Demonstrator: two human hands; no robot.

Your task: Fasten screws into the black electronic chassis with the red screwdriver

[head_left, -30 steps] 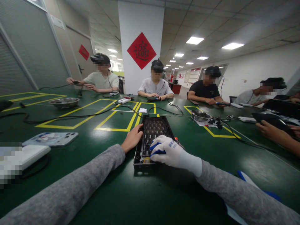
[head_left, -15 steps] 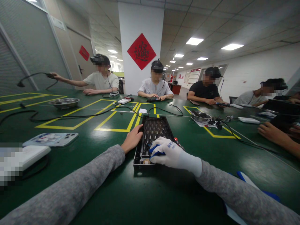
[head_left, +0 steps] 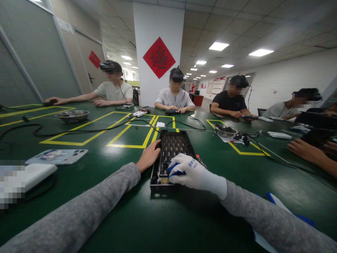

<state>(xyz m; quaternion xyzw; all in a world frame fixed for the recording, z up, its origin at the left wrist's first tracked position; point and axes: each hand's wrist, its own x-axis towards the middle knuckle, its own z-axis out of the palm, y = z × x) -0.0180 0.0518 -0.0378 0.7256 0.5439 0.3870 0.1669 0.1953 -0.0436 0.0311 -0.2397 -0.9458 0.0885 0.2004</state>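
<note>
A black keyboard case (head_left: 172, 146) with a perforated inner plate lies on the green table (head_left: 163, 218) straight ahead. My bare left hand (head_left: 149, 156) grips its left rim, fingers curled over the edge. My right hand (head_left: 191, 171), in a white glove with blue fingertips, rests on the case's near end with its fingers curled down onto the inside; whatever is under the fingertips is hidden. A red-tipped tool (head_left: 198, 157) shows just behind the glove.
A white device (head_left: 56, 155) and a white box lie at the left. Black cables (head_left: 79, 131) cross yellow floor-tape squares. Metal bowls (head_left: 72, 115) (head_left: 225, 130) stand further off. Several people sit around the table; another person's hand (head_left: 302, 147) is at the right.
My hands and the case have barely moved. The person at the far left has lowered an outstretched arm onto the table.
</note>
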